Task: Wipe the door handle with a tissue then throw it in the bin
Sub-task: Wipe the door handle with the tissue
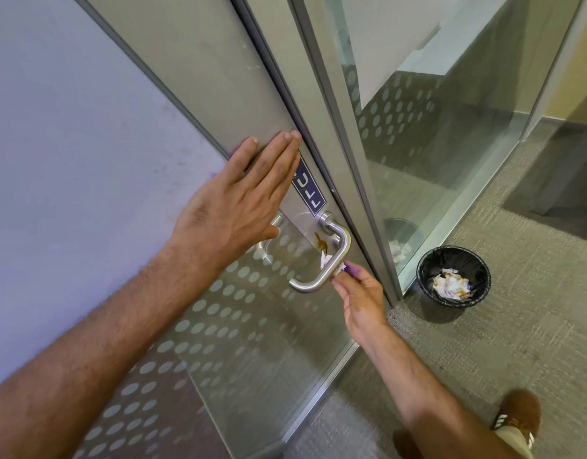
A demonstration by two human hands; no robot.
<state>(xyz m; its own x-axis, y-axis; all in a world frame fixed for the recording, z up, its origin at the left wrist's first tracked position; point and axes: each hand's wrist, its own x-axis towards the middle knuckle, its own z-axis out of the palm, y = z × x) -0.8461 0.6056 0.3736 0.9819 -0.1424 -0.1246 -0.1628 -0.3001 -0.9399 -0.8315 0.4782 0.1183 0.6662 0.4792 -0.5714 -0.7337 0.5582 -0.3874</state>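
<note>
A brushed steel D-shaped door handle is fixed to a glass door, below a blue PULL label. A brown smear marks the metal plate behind the handle. My right hand pinches a small white tissue against the lower part of the handle bar. My left hand lies flat on the door frame above the handle, fingers together and holding nothing. A round black bin with a black liner stands on the carpet to the right, with crumpled stained tissues inside.
The glass door has a dotted frosted pattern and stands at an angle to a fixed glass panel. Grey carpet covers the floor. My brown shoe is at the lower right.
</note>
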